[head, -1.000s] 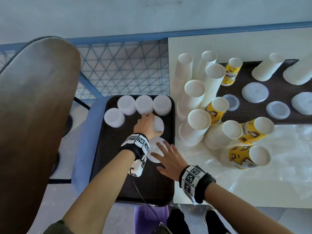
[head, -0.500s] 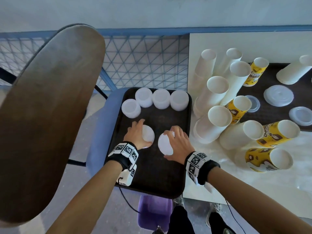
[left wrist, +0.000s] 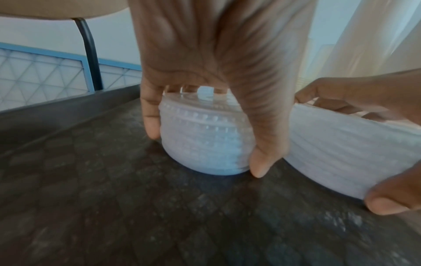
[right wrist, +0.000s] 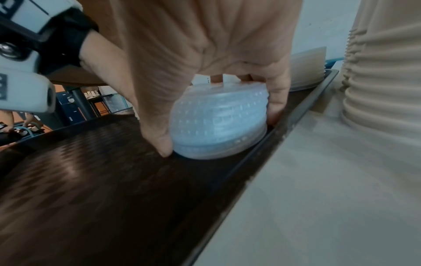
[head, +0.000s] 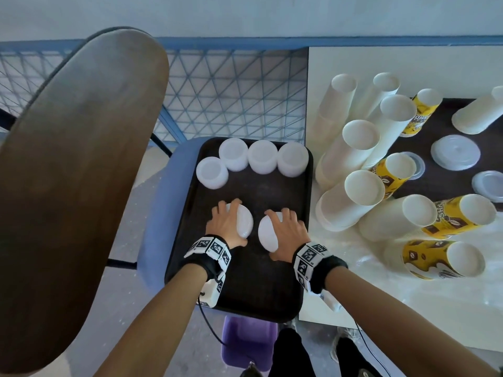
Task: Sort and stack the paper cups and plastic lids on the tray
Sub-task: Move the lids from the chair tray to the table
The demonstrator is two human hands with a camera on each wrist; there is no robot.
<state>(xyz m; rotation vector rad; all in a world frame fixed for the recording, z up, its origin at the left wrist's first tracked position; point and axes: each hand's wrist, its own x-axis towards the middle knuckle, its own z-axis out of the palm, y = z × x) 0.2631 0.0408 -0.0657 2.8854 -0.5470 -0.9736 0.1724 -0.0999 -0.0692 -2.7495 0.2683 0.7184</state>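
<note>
In the middle of the head view, a dark tray point(head: 253, 281) sits on a blue seat point(head: 158, 213). Both hands are on the tray, side by side.

The left hand point(head: 227, 227) grips a short stack of see-through plastic lids, the left stack point(head: 245, 221). Its thumb point(left wrist: 262, 144) and fingers curl around the sides of the stack. In the left wrist view, the bottom of that stack touches the tray.

The right hand point(head: 287, 232) grips another lid stack, the right stack point(head: 268, 234), just beside the first one. Its thumb point(right wrist: 157, 129) is on one side and its fingers are curled around the other. The right stack is tilted, with its low edge on the tray. It is close to the right rim of the tray.

At the top of the tray, four more lid stacks point(head: 262, 160) stand in a row, well apart from the hands.

On the right side of the head view is a white table point(head: 381, 295). Tall white cup stacks point(head: 351, 202) lean there, just beside the tray. Yellow cups point(head: 446, 258) lie on their sides in the lower right. Loose lids point(head: 455, 151) rest on a dark mat further right.

A big brown chair back point(head: 76, 172) fills the left of the frame. A blue wire fence point(head: 231, 93) runs along the top.
</note>
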